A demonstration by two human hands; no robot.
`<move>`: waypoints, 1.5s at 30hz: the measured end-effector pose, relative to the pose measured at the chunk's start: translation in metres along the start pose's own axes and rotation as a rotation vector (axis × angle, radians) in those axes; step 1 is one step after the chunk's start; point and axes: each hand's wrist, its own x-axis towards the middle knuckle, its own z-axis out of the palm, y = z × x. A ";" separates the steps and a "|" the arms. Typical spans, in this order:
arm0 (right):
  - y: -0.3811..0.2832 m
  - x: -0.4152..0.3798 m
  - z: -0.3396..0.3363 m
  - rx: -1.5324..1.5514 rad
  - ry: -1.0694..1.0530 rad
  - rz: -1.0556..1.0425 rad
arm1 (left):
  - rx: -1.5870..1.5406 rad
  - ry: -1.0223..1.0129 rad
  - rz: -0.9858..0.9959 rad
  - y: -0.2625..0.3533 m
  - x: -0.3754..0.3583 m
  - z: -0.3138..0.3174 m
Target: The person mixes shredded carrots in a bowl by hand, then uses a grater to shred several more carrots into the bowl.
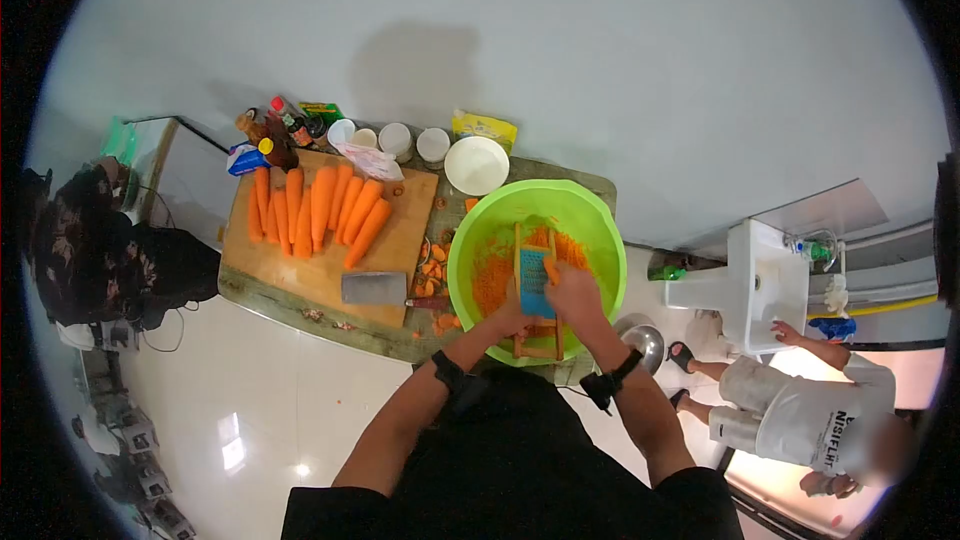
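Note:
A grater (533, 285) with a wooden frame and a blue grating plate leans inside a large green basin (612, 240). My left hand (511, 316) is closed on the left side of its frame. In my right hand (575, 294) is a carrot (551, 268), pressed against the blue plate; my fingers hide most of it. Shredded carrot (490, 278) covers the basin's bottom around the grater. To the left, several whole peeled carrots (322, 202) lie in a row on a wooden cutting board (405, 215). A cleaver (373, 287) rests at the board's lower right corner.
Carrot scraps (430, 270) lie between board and basin. Behind stand a white bowl (477, 165), lidded tubs (395, 139), bottles (280, 153) and a yellow packet (485, 129). A metal bowl (643, 344) sits low at right, near a white sink (765, 285) and another person (815, 420).

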 end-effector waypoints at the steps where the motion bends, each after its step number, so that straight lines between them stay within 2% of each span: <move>1: 0.000 0.011 0.007 0.034 0.028 0.054 | 0.000 0.011 0.000 0.001 -0.004 0.001; 3: 0.000 0.024 0.009 0.076 0.057 0.115 | 0.006 0.027 -0.007 -0.003 -0.006 0.000; 5: -0.007 0.028 -0.009 -0.029 -0.135 0.161 | 0.062 -0.018 -0.059 -0.014 0.005 -0.006; 6: -0.008 0.025 -0.016 -0.028 -0.125 0.170 | 0.070 -0.028 -0.058 -0.009 0.005 -0.008; 8: -0.011 0.003 -0.028 -0.061 -0.204 -0.007 | 0.025 -0.050 -0.075 -0.001 -0.004 -0.003; 12: -0.028 -0.047 -0.053 0.018 -0.281 0.076 | 0.011 -0.066 -0.216 0.021 -0.018 0.003; 14: -0.026 -0.054 -0.051 -0.075 -0.278 0.005 | 0.122 0.140 0.004 0.041 -0.030 0.014; 15: -0.026 -0.050 -0.055 -0.082 -0.272 0.004 | 0.121 0.137 0.013 0.030 -0.021 0.011; 17: -0.029 -0.046 -0.059 -0.085 -0.312 -0.052 | 0.204 -0.075 0.122 -0.010 0.002 -0.001; 18: -0.026 -0.046 -0.052 -0.087 -0.317 -0.050 | 0.199 -0.076 0.119 -0.003 -0.001 -0.002; 20: -0.015 -0.047 -0.027 0.011 -0.102 -0.038 | 0.123 -0.088 -0.193 0.024 -0.015 -0.003; 21: -0.016 -0.042 -0.019 0.010 -0.096 -0.039 | 0.127 -0.089 -0.188 0.030 -0.018 -0.001; 23: -0.019 -0.033 -0.004 -0.108 -0.108 0.091 | 0.128 -0.046 -0.060 0.036 -0.023 0.004; 24: -0.012 -0.026 0.008 -0.106 -0.116 0.090 | 0.124 -0.043 -0.067 0.038 -0.030 0.007; 26: 0.003 0.002 0.023 -0.146 -0.053 0.037 | 0.037 0.121 -0.120 0.043 -0.038 0.010; 29: 0.000 0.015 0.007 -0.044 0.046 -0.009 | 0.112 0.074 -0.158 0.022 -0.019 0.001; 30: -0.002 0.016 0.003 -0.039 0.046 0.001 | 0.117 0.068 -0.166 -0.002 -0.001 -0.008; 32: -0.003 0.001 -0.005 -0.081 -0.085 0.004 | 0.163 -0.015 0.188 -0.061 0.029 -0.016; 33: -0.010 -0.012 -0.018 -0.086 -0.097 0.011 | 0.136 -0.015 0.179 -0.062 0.030 -0.015; 35: -0.033 -0.038 -0.048 -0.059 -0.213 -0.005 | 0.052 0.014 0.068 -0.037 0.015 -0.006; 39: -0.031 -0.073 -0.056 0.010 -0.216 0.004 | -0.066 0.080 -0.023 -0.002 -0.010 0.000; 42: -0.033 -0.074 -0.061 -0.053 -0.252 0.131 | -0.102 0.097 -0.049 0.016 -0.018 0.003; 44: -0.015 -0.061 -0.043 -0.094 -0.201 -0.033 | -0.070 0.084 -0.041 0.024 -0.019 0.002; 45: -0.010 -0.055 -0.029 -0.089 -0.205 -0.029 | -0.069 0.084 -0.049 0.029 -0.020 0.001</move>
